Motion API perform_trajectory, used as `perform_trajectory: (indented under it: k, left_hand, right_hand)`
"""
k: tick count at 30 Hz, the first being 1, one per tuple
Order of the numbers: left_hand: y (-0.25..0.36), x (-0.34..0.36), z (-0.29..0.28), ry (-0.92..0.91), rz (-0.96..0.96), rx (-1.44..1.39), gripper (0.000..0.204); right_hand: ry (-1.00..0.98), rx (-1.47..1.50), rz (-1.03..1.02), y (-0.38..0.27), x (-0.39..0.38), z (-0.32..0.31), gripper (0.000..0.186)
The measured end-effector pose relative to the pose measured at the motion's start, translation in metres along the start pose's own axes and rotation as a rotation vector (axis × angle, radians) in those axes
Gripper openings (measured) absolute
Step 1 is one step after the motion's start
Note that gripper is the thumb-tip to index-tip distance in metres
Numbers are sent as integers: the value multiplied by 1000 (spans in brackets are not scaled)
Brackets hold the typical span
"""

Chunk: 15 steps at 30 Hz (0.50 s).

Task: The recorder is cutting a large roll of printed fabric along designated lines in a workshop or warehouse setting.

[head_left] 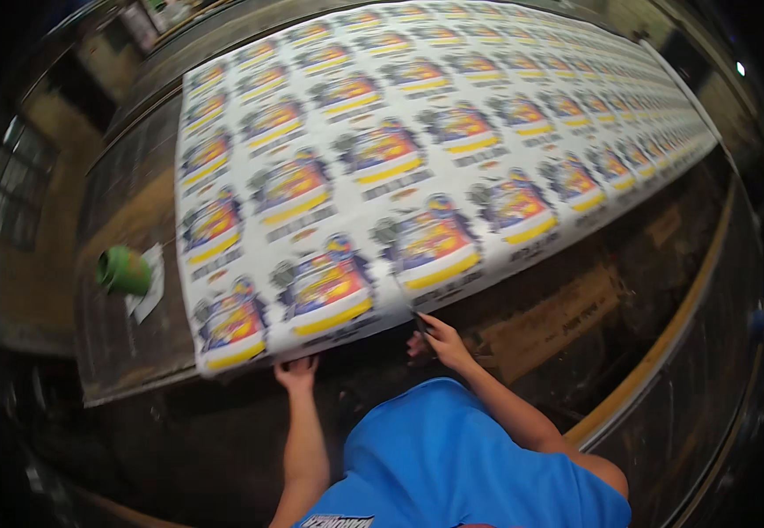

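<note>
A large white sheet printed with rows of repeated colourful designs covers most of the table. At its near edge, toward the left, my left hand has its fingers closed on the border. My right hand is farther right along the same edge. It grips scissors with dark handles, and their thin blades reach up into the sheet between two printed designs. Motion blurs the blades and part of the right-hand fingers.
A green canister stands on a white paper left of the sheet, on the dark tabletop. Below the table's near side lies a brown cardboard box. A curved wooden edge runs along the right.
</note>
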<state>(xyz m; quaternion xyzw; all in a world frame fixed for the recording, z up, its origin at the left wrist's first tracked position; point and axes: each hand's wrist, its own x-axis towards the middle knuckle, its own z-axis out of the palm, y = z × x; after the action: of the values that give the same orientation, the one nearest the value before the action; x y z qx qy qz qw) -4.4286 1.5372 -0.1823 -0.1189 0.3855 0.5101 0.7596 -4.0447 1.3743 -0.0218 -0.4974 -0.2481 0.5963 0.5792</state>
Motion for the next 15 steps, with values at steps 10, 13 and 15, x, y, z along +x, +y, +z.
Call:
perform_trajectory:
  k: [10,13,15]
  left_hand:
    - [74,-98,-17,-118,-97,400,43]
    - [107,-114,-6,-198,-72,649,36]
    - [121,-121,4,-151,-42,742,28]
  right_hand:
    - [-323,-186,588,92,-85,171,48]
    - [-323,-106,575,101,-73,213,49]
    - [-260,35,567,109,-59,241,52]
